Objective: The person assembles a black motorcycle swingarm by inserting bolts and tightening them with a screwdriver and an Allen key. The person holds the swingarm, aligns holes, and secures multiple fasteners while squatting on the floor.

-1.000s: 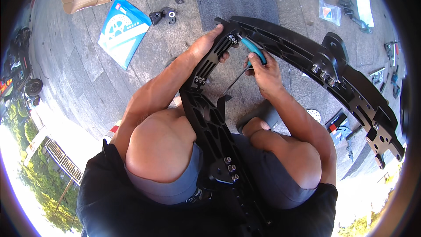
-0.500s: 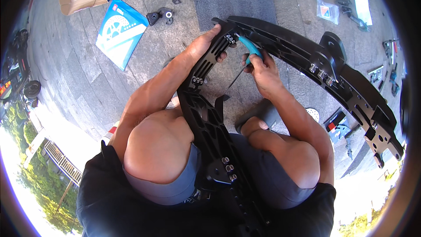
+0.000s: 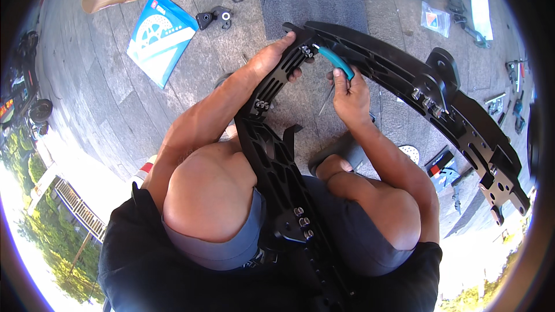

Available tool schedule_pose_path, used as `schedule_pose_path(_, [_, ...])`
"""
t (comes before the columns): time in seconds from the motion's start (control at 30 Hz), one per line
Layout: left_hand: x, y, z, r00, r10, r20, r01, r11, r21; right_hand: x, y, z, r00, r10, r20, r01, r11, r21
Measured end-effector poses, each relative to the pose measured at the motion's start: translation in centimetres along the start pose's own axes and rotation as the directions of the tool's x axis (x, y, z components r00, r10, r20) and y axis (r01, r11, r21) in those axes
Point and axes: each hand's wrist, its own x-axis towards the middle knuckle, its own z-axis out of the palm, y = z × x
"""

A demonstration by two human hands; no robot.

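Outstretched right hand (image 3: 351, 97) grips slanted teal tool (image 3: 335, 60)

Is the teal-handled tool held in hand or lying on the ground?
Held: the right hand is closed on the teal-handled tool, whose tip points toward bolts on the black frame.

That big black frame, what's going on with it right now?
Someone's left hand grips the black frame near its upper corner. The right hand holds a teal-handled tool, its end close to the silver bolts there. The frame runs down between the person's knees. A blue-and-white packet lies on the paving.
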Motion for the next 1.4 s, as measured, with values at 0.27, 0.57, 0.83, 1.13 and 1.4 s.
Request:
schedule_pose_path(0.27, [0.0,-0.2,-0.1,0.999,0.041,-0.008,-0.041,0.996,0.082,0.3,0.4,0.3,0.976,0.216,0.013,-0.215,0.965,0.148])
schedule_pose_path(0.57, [0.0,0.2,0.4,0.999,0.048,-0.017,-0.046,0.994,0.099,-0.2,1.5,0.7,0.958,0.278,0.077,-0.278,0.961,-0.014])
schedule_pose_path(0.83, [0.5,0.2,0.3,0.997,-0.029,-0.068,0.038,0.990,0.135,0.9,-0.3,0.9,0.970,0.226,0.089,-0.193,0.940,-0.282])
schedule_pose_path(1.13, [1.4,-0.3,-0.2,0.996,-0.020,-0.088,0.036,0.982,0.186,1.4,2.3,1.5,0.937,0.321,0.140,-0.266,0.912,-0.313])
schedule_pose_path(1.4, [2.1,-0.6,-0.6,0.998,-0.021,-0.066,0.026,0.996,0.080,0.9,6.2,2.2,0.956,-0.148,0.252,0.225,0.923,-0.313])
